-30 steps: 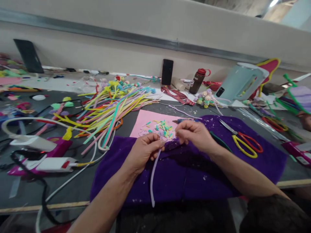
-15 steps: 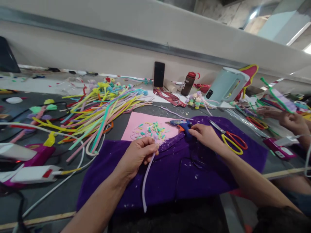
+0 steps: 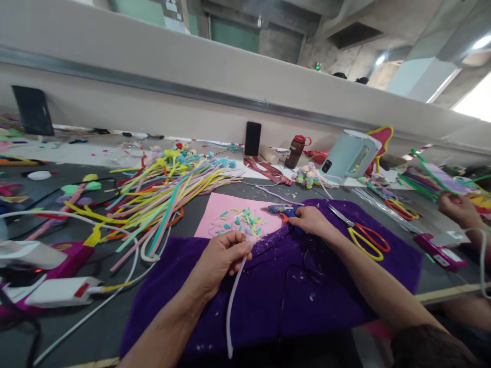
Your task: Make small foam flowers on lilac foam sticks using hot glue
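My left hand [image 3: 220, 258] pinches the top end of a pale lilac pipe cleaner [image 3: 231, 306] that hangs down over a purple cloth [image 3: 333, 286]. My right hand [image 3: 310, 221] is stretched forward and closed on the handle of a blue glue gun [image 3: 281, 209] lying at the cloth's far edge. Just beyond my left hand lies a pink sheet [image 3: 226, 210] strewn with small cut coloured bits [image 3: 245, 221].
A big heap of coloured pipe cleaners [image 3: 164, 191] lies at left. Red-and-yellow scissors [image 3: 364, 236] rest on the cloth at right. Behind stand a phone [image 3: 252, 138], a brown bottle [image 3: 295, 152] and a pale kettle [image 3: 347, 156]. Glue guns [image 3: 49, 291] and cables are near left. Another person's hand [image 3: 456, 209] works at right.
My right hand let go of the pipe cleaner's end, reached forward and took hold of the blue glue gun. My left hand kept the pipe cleaner. The camera tilted up.
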Tool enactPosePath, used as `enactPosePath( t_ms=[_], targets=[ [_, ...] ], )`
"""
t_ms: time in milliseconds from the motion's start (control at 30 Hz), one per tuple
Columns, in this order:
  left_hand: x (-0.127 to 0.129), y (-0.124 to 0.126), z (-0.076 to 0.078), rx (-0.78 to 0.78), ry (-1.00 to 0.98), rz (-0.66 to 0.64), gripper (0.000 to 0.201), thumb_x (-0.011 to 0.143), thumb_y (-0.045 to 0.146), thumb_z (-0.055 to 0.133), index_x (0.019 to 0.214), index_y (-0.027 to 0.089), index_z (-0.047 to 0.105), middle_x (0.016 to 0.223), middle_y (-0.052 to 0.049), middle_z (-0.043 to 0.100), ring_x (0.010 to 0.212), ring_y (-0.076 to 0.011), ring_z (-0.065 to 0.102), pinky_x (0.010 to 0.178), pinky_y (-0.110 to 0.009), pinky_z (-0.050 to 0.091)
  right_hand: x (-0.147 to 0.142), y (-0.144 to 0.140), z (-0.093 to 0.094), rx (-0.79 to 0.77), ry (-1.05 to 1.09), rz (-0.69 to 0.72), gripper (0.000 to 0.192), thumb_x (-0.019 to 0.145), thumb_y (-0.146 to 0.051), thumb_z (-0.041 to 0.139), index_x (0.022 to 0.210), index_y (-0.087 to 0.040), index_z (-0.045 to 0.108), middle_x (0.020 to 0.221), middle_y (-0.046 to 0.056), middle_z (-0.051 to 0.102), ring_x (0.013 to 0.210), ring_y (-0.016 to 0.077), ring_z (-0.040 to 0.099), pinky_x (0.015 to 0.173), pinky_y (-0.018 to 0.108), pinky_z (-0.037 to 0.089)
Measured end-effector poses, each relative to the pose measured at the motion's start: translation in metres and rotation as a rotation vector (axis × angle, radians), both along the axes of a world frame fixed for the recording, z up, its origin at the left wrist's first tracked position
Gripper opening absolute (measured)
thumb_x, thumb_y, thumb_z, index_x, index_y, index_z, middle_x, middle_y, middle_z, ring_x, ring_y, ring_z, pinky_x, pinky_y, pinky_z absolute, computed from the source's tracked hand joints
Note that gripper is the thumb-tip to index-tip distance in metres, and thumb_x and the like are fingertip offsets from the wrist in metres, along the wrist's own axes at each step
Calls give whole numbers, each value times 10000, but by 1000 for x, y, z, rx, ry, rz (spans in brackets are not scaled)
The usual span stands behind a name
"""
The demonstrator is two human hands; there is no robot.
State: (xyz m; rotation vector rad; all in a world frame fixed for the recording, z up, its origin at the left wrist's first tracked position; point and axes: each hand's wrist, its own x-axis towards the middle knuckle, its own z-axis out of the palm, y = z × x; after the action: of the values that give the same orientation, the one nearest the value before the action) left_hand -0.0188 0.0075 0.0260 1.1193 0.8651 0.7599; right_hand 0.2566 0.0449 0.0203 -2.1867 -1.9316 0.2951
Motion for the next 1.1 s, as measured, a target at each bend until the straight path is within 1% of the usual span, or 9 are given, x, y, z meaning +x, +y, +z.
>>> enactPosePath(
  t_ms=[233,367,433,533,633,767,867,1000,1100],
  targets=[
    [-5,0,4,-95,-186,-4,195,722,267,624,648,137,500,561,26,561,348,-6,362,332,-136,226,8,-18,2,179,309,-29,296,774,-417,442,865,-165,568,748,24,610,662,149,561,573,234,403],
    [-10,0,5,-105,-356,-29,189,700,279,636,669,138,513,546,29,540,342,-11,346,334,-159,195,-4,-33,13,361,1074,-38,241,684,-338,606,859,-197,518,651,-10,566,518,120,514,493,231,405],
    [-12,-2,4,-82,-376,-64,222,685,312,641,655,138,507,547,17,541,347,-20,344,336,-173,192,-12,-42,20,338,1273,-7,217,704,-319,595,872,-210,511,645,-14,544,495,109,486,435,212,363],
    [-14,-4,4,-50,-390,-104,278,638,360,666,642,157,475,528,15,519,361,-41,350,339,-186,198,-22,-55,26,166,1455,114,226,708,-354,574,860,-194,521,611,-4,499,459,104,439,349,200,273],
    [-13,-6,5,-29,-408,-113,351,581,410,692,608,174,434,484,21,473,366,-63,362,331,-197,198,-26,-66,27,32,1466,187,320,671,-364,599,919,-169,545,579,5,489,422,104,409,312,207,233],
    [-10,-7,5,-9,-449,-122,373,583,415,687,562,177,401,441,30,419,358,-63,356,327,-196,195,-30,-77,26,15,1457,207,250,670,-302,611,878,-166,578,661,56,604,507,147,530,450,264,427],
    [-8,-6,4,1,-432,-120,340,607,397,672,575,173,418,445,30,425,359,-61,361,327,-195,199,-35,-84,28,-30,1488,277,225,711,-260,583,917,-173,601,810,87,660,623,180,610,525,278,477],
    [-2,-6,1,-30,-173,-93,236,663,328,645,674,148,493,507,16,529,337,-35,355,321,-175,204,-40,-89,31,-98,1398,381,208,732,-257,582,909,-159,630,896,100,668,681,180,627,518,251,474],
    [6,-5,-1,2,29,18,204,673,278,643,683,152,483,529,36,554,323,-20,346,314,-153,230,-39,-93,32,-90,1236,395,192,752,-282,582,884,-154,641,845,87,670,658,166,614,532,244,469]
  ],
)
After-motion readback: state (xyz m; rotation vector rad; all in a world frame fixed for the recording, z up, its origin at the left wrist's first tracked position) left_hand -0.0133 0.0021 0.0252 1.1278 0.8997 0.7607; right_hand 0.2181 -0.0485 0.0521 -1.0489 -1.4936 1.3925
